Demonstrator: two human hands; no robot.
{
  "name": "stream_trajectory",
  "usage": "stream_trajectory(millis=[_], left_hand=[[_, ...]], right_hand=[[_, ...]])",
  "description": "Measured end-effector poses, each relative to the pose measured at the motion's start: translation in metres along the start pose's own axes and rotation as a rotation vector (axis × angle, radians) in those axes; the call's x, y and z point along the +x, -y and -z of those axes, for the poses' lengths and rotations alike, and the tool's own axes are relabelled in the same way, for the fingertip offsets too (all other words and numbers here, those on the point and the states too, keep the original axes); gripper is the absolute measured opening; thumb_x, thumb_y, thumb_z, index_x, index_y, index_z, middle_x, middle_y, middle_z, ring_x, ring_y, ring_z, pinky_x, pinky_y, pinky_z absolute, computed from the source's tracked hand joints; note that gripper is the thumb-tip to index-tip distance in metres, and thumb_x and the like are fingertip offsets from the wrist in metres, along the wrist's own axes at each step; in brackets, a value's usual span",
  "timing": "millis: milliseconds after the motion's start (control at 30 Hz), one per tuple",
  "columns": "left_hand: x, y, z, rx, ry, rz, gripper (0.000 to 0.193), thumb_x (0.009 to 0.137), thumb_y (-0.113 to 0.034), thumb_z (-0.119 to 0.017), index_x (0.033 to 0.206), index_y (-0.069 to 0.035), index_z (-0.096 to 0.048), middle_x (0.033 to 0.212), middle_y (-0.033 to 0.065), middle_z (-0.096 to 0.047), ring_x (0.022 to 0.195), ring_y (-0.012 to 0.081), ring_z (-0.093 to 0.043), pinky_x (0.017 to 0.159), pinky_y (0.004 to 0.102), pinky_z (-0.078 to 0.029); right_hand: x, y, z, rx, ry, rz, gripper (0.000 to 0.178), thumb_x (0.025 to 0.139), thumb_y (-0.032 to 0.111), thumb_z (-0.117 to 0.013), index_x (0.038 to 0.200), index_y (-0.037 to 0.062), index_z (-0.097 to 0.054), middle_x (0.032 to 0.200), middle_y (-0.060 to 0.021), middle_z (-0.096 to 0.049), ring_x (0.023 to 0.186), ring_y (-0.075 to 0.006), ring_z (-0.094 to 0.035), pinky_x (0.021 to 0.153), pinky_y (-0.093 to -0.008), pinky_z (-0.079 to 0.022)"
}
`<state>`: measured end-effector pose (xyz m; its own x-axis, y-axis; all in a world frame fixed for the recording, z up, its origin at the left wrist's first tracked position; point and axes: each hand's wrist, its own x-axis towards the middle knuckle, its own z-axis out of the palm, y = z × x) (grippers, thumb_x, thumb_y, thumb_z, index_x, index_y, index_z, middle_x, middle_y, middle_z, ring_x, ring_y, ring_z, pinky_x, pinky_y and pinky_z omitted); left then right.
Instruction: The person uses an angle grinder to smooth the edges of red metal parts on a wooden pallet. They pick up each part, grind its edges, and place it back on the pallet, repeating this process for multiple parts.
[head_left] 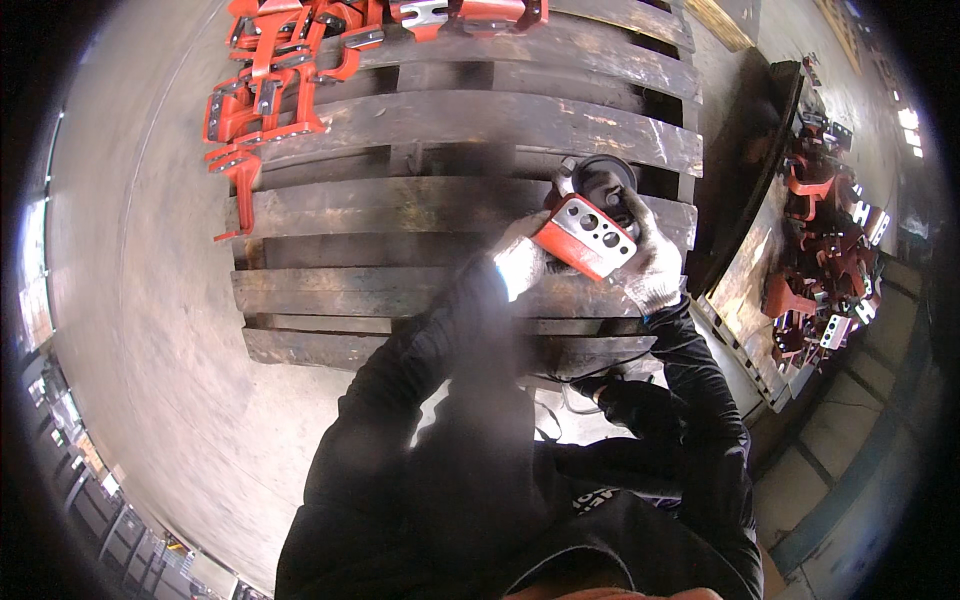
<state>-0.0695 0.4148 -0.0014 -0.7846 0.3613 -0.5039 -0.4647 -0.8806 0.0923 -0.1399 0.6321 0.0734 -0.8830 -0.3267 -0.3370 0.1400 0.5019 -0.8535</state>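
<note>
Gripping an orange bracket [585, 235] near the pallet's [400, 205] right edge, left hand [520, 262] clamped; right hand [650, 262] seemingly holds a grinder [600, 180].

Worn wooden pallet [450, 200] on concrete floor [150, 300].

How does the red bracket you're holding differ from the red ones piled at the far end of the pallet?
The held bracket is a single piece, gripped between the left hand and right hand, its pale holed face turned up. The piled brackets lie loose and tangled on the pallet, at mixed angles, untouched. Both are red painted metal with bare grey faces.
</note>
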Motion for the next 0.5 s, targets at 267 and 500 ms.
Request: stream_trajectory(millis=[267, 500], left_hand=[[0.004, 0.010, 0.008, 0.191, -0.015, -0.030, 0.048, 0.101, -0.036, -0.058, 0.133, 0.001, -0.060, 0.126, 0.0153, -0.069, 0.112, 0.0269, -0.067, 0.104, 0.0433, -0.052], [-0.005, -0.012, 0.039, 0.159, 0.133, -0.010, 0.043, 0.112, -0.021, -0.036, 0.147, 0.001, -0.044, 0.146, 0.0142, -0.054, 0.132, 0.0259, -0.056, 0.114, 0.0398, -0.045]], right_hand=[[-0.007, 0.051, -0.007, -0.450, 0.007, 0.178, 0.073, 0.089, 0.015, -0.076, 0.156, 0.0123, -0.045, 0.126, -0.0104, -0.070, 0.112, -0.0196, -0.069, 0.098, -0.0313, -0.053], [-0.014, 0.047, -0.005, -0.502, -0.030, 0.096, 0.079, 0.083, 0.012, -0.084, 0.152, 0.0056, -0.047, 0.136, -0.0139, -0.066, 0.118, -0.0222, -0.068, 0.104, -0.0351, -0.054]])
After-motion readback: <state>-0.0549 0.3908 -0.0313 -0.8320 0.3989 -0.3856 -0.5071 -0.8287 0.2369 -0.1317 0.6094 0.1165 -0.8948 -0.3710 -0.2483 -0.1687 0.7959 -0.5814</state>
